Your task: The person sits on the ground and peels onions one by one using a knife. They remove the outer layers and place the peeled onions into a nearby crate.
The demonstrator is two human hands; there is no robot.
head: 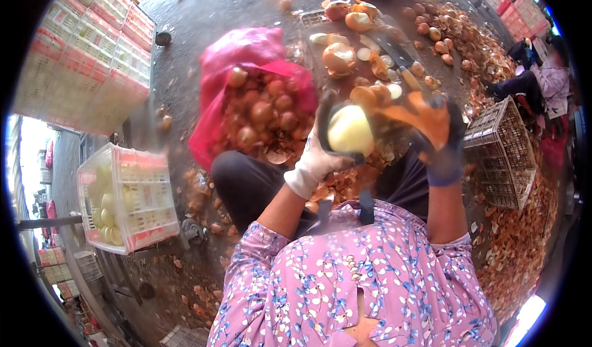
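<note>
A peeled, pale onion is held in my left hand, which wears a white glove with dark palm and fingers. My right hand, in a dark glove with a blue cuff, is raised to the right and blurred; it grips a strip of orange-brown onion skin. Beyond my hands is an upturned crate bearing onions with loose skins, cut pieces and a knife with a wooden handle. Left of it, a pink mesh sack lies open, full of unpeeled onions.
A plastic crate of peeled onions stands at left, below stacked crates. An empty crate lies tilted at right. Skins and loose onions cover the ground. Another person sits at far right.
</note>
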